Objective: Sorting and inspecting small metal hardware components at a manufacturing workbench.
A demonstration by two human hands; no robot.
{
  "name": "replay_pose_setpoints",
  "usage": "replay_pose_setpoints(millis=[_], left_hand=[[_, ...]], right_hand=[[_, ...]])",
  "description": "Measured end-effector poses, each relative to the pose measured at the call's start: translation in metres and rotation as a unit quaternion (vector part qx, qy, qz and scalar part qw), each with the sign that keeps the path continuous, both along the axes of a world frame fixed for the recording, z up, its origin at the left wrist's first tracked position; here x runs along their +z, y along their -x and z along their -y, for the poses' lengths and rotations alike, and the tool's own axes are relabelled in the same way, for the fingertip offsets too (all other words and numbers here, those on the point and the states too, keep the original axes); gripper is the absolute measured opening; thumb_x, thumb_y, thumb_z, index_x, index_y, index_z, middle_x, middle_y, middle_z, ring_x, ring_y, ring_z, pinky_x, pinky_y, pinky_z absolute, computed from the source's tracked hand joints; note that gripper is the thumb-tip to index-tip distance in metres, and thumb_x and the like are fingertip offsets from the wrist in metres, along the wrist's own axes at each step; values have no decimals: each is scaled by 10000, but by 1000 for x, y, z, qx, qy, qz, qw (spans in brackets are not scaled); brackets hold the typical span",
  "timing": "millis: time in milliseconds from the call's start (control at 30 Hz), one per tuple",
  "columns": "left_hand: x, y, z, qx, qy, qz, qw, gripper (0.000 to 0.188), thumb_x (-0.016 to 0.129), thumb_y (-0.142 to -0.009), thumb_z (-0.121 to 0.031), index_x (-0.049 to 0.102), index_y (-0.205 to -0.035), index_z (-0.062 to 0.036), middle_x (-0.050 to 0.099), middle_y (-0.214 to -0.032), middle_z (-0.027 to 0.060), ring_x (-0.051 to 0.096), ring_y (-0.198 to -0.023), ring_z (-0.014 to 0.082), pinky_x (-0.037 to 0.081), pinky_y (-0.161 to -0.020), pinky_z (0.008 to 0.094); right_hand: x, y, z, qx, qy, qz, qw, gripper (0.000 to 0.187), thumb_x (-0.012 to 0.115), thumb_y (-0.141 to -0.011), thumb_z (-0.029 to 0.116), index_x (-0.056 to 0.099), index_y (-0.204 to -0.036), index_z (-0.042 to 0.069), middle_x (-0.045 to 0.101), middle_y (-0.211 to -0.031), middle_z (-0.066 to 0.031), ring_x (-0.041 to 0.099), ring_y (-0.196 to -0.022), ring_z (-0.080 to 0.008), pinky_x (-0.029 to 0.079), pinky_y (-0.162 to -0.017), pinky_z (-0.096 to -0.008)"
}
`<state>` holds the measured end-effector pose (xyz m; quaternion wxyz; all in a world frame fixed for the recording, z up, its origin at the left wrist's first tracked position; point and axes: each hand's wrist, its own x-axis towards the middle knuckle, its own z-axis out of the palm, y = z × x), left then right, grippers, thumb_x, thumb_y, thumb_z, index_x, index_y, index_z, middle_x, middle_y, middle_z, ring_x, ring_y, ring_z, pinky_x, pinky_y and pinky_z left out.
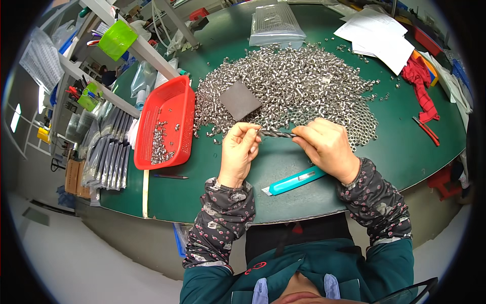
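My left hand and my right hand are raised just above the green table, near its front edge. Between them they hold a thin dark rod strung with small metal nuts, one hand pinching each end. Right behind the hands lies a big heap of loose silver nuts, with a dark grey square pad resting on its left side.
A red plastic basket with some nuts stands left of the heap. A teal utility knife lies under my right wrist. White papers, a red cloth, red pliers, a clear bag and shelving surround the heap.
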<state>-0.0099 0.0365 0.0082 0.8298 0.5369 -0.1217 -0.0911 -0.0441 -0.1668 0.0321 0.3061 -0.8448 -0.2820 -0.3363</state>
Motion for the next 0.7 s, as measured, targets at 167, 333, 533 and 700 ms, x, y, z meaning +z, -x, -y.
replay_pose_setpoints(millis=[167, 333, 533, 700], left_hand=[[-1, 0, 0, -2, 0, -2, 1000, 114, 536, -859, -130, 547, -923, -37, 533, -715, 18, 407, -525, 19, 297, -400, 133], [-3, 1, 0, 7, -6, 12, 1000, 108, 535, -859, -124, 547, -917, -35, 535, -710, 22, 407, -523, 20, 299, -400, 134], [-4, 2, 2, 2, 31, 12, 999, 108, 533, -860, -126, 545, -913, -33, 533, -716, 28, 404, -521, 23, 301, -401, 136], [-5, 4, 3, 18, 33, 23, 999, 119, 513, -869, -121, 532, -928, -20, 522, -718, 32, 391, -515, 31, 292, -386, 138]], right_hand=[[3, 2, 1, -19, 53, 4, 998, 121, 652, -679, 69, 585, -776, 38, 565, -644, -67, 537, -570, -211, 432, -515, -316], [-5, 1, -2, 19, -29, -28, 999, 106, 648, -690, 74, 590, -767, 30, 566, -633, -81, 547, -564, -225, 438, -521, -318], [-6, 1, -4, 25, -62, -56, 996, 88, 636, -714, 76, 595, -767, 19, 569, -635, -98, 555, -558, -238, 439, -524, -322], [-7, 1, -4, 27, -74, -105, 991, 86, 622, -731, 84, 598, -777, 15, 565, -628, -104, 557, -557, -238, 428, -512, -319]])
